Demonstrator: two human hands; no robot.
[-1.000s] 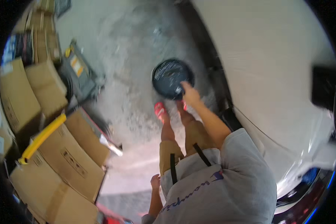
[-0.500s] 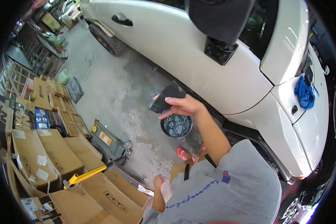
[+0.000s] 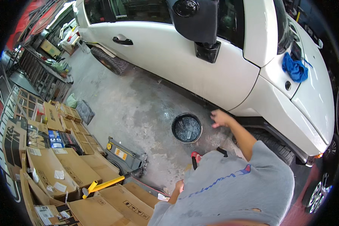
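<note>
My right hand (image 3: 221, 118) is held out beside the white vehicle's lower side, just right of a black bucket (image 3: 176, 127). Its fingers point left and look apart, slightly blurred, with nothing visible in them. Dark, wet-looking contents fill the bucket, and a small grey rectangular piece (image 3: 189, 134) shows in it. My left hand (image 3: 180, 185) hangs low near the grey shirt, mostly covered by it, so its fingers cannot be made out. The white vehicle's door (image 3: 169, 56) stands beyond the bucket.
Cardboard boxes (image 3: 71, 165) crowd the left, with a floor jack (image 3: 126, 154) and its yellow handle (image 3: 105, 185) beside them. A black side mirror (image 3: 196, 19) juts from the vehicle. On its bonnet lies a blue cloth (image 3: 295, 68). Grey plastic (image 3: 85, 112) sits on the floor.
My right hand has moved right, away from above the bucket. The flat black piece it held no longer shows in it. The view has shifted, and my left hand is now more hidden.
</note>
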